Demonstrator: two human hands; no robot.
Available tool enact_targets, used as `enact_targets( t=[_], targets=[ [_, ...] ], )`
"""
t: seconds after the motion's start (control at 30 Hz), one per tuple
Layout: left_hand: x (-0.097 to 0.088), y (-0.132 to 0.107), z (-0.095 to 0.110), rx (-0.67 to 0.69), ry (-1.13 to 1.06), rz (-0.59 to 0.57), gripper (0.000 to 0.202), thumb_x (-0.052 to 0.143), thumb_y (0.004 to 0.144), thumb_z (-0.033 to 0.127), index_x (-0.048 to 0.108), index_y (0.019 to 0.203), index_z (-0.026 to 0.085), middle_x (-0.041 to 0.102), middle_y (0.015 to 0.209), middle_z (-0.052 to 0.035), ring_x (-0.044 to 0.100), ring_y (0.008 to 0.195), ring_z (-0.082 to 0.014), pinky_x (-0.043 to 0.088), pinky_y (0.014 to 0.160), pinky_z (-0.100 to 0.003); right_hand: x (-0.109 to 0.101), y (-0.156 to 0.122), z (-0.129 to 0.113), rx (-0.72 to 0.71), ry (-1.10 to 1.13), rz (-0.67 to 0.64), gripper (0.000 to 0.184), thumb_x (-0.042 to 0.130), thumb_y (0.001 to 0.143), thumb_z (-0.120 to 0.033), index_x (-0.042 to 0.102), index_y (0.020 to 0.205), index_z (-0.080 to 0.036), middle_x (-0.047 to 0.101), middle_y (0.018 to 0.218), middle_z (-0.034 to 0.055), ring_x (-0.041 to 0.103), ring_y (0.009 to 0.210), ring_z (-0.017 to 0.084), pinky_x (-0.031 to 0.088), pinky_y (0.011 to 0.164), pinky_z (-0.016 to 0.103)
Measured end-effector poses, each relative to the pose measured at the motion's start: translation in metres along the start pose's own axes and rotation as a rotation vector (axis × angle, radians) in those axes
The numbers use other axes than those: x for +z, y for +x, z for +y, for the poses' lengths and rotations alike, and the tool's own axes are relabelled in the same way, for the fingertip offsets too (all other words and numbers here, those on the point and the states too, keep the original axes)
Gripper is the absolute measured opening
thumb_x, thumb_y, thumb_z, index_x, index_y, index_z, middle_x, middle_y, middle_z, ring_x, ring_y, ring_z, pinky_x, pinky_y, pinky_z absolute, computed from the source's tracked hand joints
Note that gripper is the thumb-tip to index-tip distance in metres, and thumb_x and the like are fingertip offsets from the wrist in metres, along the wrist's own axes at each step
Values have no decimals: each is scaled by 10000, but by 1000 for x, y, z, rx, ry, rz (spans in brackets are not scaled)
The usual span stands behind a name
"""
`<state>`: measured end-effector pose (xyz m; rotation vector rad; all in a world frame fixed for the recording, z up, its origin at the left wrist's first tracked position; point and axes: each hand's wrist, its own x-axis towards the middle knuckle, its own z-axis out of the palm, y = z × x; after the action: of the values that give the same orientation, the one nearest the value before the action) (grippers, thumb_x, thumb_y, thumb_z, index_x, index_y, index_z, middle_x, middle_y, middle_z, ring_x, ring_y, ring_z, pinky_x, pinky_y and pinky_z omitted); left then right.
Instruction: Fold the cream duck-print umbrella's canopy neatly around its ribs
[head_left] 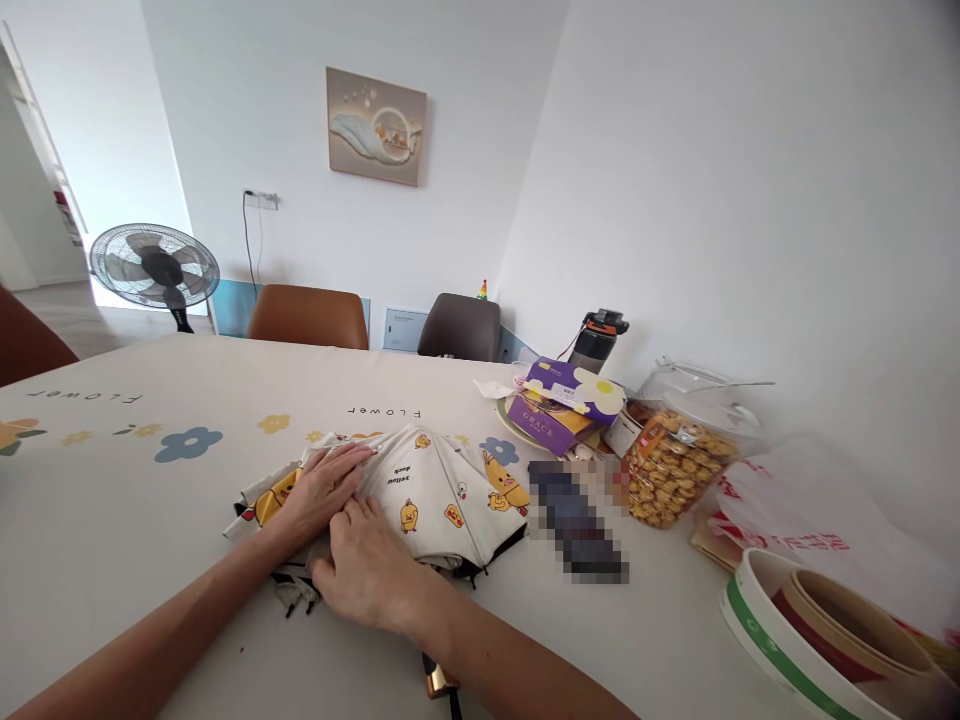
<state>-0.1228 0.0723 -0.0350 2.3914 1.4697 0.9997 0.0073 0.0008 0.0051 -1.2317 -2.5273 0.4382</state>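
Note:
A white umbrella (pixel 442 490) printed with yellow ducks lies partly folded on the table, its canopy loosely bunched. My left hand (pixel 330 483) rests flat on top of the fabric with its fingers stretched out. Just below it, my right hand (pixel 371 560) is closed, its fingers curled on the canopy's near side. The umbrella's black and gold handle (pixel 437 680) pokes out toward me beneath my right forearm. Dark rib tips show along the canopy's near edge. Fabric under both palms is hidden.
On the right stand a purple box (pixel 551 425), a black bottle (pixel 596 340), a clear jar of round snacks (pixel 679 460) and tape rolls (pixel 795 640). A pixelated dark item (pixel 574 520) lies beside the umbrella. Chairs (pixel 307 317) line the far edge; a fan (pixel 155 267) stands beyond.

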Motion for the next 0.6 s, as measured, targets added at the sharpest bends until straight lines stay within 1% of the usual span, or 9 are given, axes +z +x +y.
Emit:
enact_targets(
  t=[0.03, 0.1, 0.2, 0.27, 0.33, 0.4, 0.5, 0.53, 0.6],
  targets=[
    [0, 0, 0, 15, 26, -34, 362, 320, 884, 308, 563, 1144, 239, 564, 1228, -8, 424, 1214, -184, 270, 1059, -413, -1, -4, -1, -2, 7, -22, 425, 466, 780, -261, 545, 1083, 26, 453, 1244, 262, 328, 1240, 322, 232, 1039, 448],
    [2, -1, -3, 25, 80, -59, 370, 324, 886, 331, 555, 1164, 250, 554, 1244, -9, 415, 1223, -192, 251, 1064, -426, -5, -14, -3, -8, 37, -55, 376, 474, 775, -263, 583, 1017, 3, 486, 1200, 245, 368, 1211, 319, 251, 1032, 427],
    [7, -1, -10, 51, 132, -27, 386, 337, 885, 334, 502, 1228, 265, 513, 1290, -9, 395, 1236, -192, 267, 1054, -418, -14, -29, -7, -17, 162, -75, 279, 466, 790, -248, 614, 960, -84, 517, 1194, 169, 444, 1163, 253, 341, 976, 333],
    [11, -2, -13, 58, 137, 6, 403, 327, 889, 318, 460, 1266, 259, 500, 1301, -20, 394, 1235, -196, 288, 1041, -416, -21, -35, -9, -39, 243, -34, 225, 445, 811, -216, 625, 929, -151, 568, 1153, 97, 516, 1085, 189, 394, 901, 259],
    [13, -1, -15, 24, 126, 41, 411, 328, 890, 332, 451, 1268, 227, 505, 1290, -49, 400, 1227, -212, 307, 1027, -423, -31, -35, -6, -48, 271, 61, 219, 422, 827, -180, 630, 895, -186, 627, 1050, 49, 569, 987, 151, 407, 858, 230],
    [14, -1, -14, -15, 107, 57, 414, 350, 884, 369, 475, 1233, 186, 515, 1271, -79, 401, 1221, -228, 317, 1020, -428, -44, -27, 5, -5, 254, 184, 221, 426, 828, -176, 630, 913, -192, 649, 1001, 40, 585, 936, 149, 406, 853, 241],
    [9, 0, -8, -31, 81, 88, 396, 390, 870, 396, 506, 1171, 166, 519, 1257, -92, 396, 1222, -233, 336, 1006, -421, -69, 0, 32, 155, 196, 323, 254, 408, 839, -185, 637, 948, -183, 655, 1020, 53, 584, 945, 166, 400, 866, 274],
    [6, 0, -4, -30, 81, 121, 375, 395, 870, 390, 515, 1150, 171, 530, 1241, -88, 407, 1211, -230, 345, 996, -419, -77, 11, 42, 200, 160, 336, 273, 397, 836, -178, 639, 962, -173, 652, 1038, 59, 580, 964, 173, 392, 879, 283],
    [-2, -1, 7, -19, 95, 219, 310, 391, 876, 356, 543, 1087, 188, 575, 1168, -75, 460, 1148, -223, 369, 959, -418, -89, 36, 59, 210, 84, 264, 322, 384, 815, -150, 624, 1030, -162, 619, 1123, 71, 552, 1032, 181, 379, 895, 287]
  ],
)
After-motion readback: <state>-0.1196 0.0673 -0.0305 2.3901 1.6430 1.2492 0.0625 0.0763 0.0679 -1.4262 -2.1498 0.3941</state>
